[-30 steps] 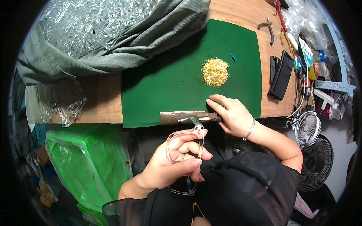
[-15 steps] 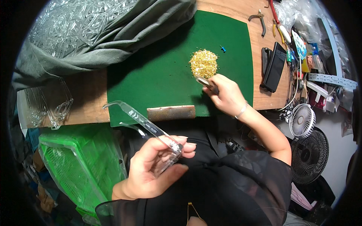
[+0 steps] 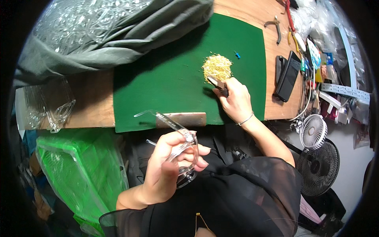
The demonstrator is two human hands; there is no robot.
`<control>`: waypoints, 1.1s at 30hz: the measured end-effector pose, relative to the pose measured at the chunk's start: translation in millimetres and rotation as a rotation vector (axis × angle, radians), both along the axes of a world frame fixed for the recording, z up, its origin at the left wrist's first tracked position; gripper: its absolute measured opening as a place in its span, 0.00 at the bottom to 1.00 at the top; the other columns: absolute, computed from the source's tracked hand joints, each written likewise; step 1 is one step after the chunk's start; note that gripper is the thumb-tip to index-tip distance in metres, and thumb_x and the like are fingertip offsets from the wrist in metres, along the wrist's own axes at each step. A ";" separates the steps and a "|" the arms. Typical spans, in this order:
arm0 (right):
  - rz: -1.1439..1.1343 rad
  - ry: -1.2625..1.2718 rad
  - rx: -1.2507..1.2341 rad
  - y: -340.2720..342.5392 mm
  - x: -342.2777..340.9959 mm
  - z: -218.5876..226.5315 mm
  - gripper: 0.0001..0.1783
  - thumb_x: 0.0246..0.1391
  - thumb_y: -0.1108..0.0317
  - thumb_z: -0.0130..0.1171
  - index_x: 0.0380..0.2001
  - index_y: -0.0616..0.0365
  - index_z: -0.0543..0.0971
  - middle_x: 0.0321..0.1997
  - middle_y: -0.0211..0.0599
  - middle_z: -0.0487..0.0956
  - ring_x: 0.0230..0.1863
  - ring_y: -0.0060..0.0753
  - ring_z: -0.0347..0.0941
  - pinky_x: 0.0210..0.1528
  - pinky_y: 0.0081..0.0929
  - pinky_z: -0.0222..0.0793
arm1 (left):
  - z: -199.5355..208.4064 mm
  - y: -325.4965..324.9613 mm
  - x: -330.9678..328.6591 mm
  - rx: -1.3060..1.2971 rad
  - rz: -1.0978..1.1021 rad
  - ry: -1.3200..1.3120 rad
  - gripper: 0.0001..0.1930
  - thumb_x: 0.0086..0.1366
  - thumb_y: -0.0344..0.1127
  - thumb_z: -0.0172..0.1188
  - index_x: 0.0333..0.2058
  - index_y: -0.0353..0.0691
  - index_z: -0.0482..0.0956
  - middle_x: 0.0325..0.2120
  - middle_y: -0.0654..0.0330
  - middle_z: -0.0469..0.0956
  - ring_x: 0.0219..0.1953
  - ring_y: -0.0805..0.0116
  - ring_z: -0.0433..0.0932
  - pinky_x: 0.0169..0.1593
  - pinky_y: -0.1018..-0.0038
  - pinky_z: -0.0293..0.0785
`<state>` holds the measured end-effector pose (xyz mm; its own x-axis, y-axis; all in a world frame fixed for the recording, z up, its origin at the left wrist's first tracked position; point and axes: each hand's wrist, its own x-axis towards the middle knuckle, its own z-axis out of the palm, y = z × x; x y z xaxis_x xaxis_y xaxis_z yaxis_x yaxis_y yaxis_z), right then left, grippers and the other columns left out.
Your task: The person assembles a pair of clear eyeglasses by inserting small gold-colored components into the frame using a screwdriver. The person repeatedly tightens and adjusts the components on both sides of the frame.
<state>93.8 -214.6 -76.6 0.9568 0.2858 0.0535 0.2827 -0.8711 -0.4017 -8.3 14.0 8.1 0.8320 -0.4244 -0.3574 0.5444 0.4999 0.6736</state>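
Observation:
My left hand (image 3: 164,168) is closed around a clear plastic glasses frame (image 3: 195,152), held in the air before the table's front edge. One temple of the frame points up and left toward the green mat (image 3: 158,79). My right hand (image 3: 237,100) grips a pair of pliers (image 3: 219,85) whose pale jaws touch the lower edge of a heap of tiny gold-coloured pieces (image 3: 218,68). Whether a piece sits in the jaws is too small to tell. A blue push pin (image 3: 237,55) lies right of the heap.
A grey cloth (image 3: 166,37) borders a pile of clear frames (image 3: 79,23) at the back left. Right of the mat lie a black phone (image 3: 288,77) and pliers (image 3: 278,31). A green crate (image 3: 75,170) stands below left, and a white fan (image 3: 313,132) at the right.
My left hand has turned the glasses frame, so its front rim now shows. The pliers in my right hand have moved slightly and their jaws now reach the heap's edge.

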 end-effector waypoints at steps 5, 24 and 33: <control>-0.001 0.054 0.090 -2.8 1.7 6.1 0.10 0.45 0.71 0.62 0.29 0.62 0.73 0.25 0.46 0.71 0.27 0.48 0.70 0.30 0.36 0.65 | 5.7 0.3 2.1 -0.040 0.014 0.047 0.35 0.63 0.60 0.45 0.55 0.34 0.53 0.45 0.43 0.70 0.40 0.64 0.76 0.46 0.70 0.73; 0.662 0.058 0.885 25.8 -23.9 80.5 0.09 0.43 0.68 0.65 0.29 0.56 0.77 0.28 0.30 0.76 0.28 0.30 0.71 0.32 0.28 0.62 | 10.2 -22.2 -6.0 0.057 -0.080 -0.042 0.15 0.62 0.20 0.49 0.47 0.32 0.59 0.41 0.50 0.73 0.37 0.71 0.76 0.40 0.77 0.76; 0.657 0.063 0.896 26.8 -22.9 82.7 0.08 0.44 0.68 0.65 0.28 0.56 0.79 0.27 0.31 0.76 0.28 0.31 0.71 0.32 0.28 0.62 | 10.1 -20.9 -4.5 0.091 -0.107 -0.093 0.15 0.62 0.20 0.49 0.47 0.30 0.60 0.42 0.49 0.73 0.39 0.71 0.76 0.41 0.77 0.76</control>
<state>70.9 -187.8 6.0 0.6416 0.6205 0.4509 0.5392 0.0532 -0.8405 -12.8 -6.9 18.2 0.8150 -0.4820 -0.3217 0.5244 0.3773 0.7633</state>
